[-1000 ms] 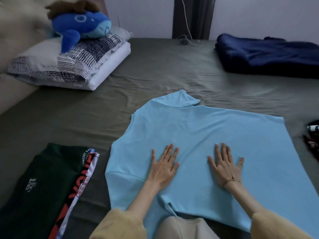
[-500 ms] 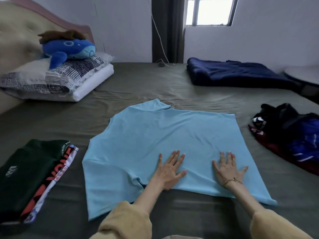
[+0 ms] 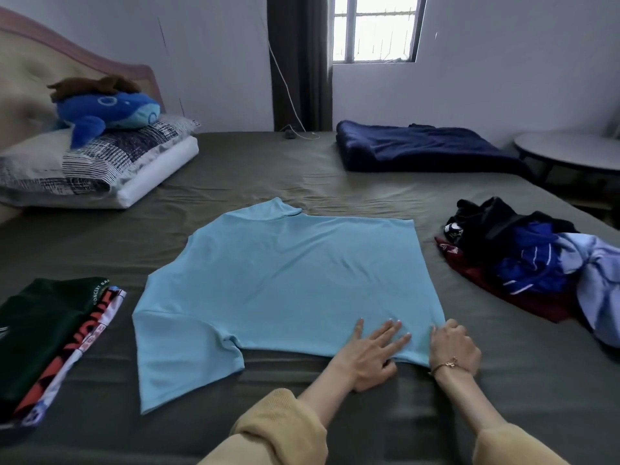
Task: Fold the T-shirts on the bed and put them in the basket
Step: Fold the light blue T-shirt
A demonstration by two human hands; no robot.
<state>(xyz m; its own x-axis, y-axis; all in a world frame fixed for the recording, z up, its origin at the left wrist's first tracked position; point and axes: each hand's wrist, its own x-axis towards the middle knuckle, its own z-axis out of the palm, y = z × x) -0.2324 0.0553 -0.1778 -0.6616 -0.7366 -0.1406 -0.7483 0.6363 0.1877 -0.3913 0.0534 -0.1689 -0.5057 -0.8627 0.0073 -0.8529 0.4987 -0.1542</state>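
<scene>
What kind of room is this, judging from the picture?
Most likely a bedroom: a bed with a padded headboard, stacked pillows with a plush toy on top.

The folded shirt stack and clothes pile run off frame — the right hand's fingertips hide under its knuckles.

A blue whale plush lies on stacked pillows.

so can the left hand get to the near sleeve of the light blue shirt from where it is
Probably yes. The left hand lies flat on the light blue T-shirt near its hem, and only smooth cloth and bare bed sheet lie between it and the near sleeve.
</scene>
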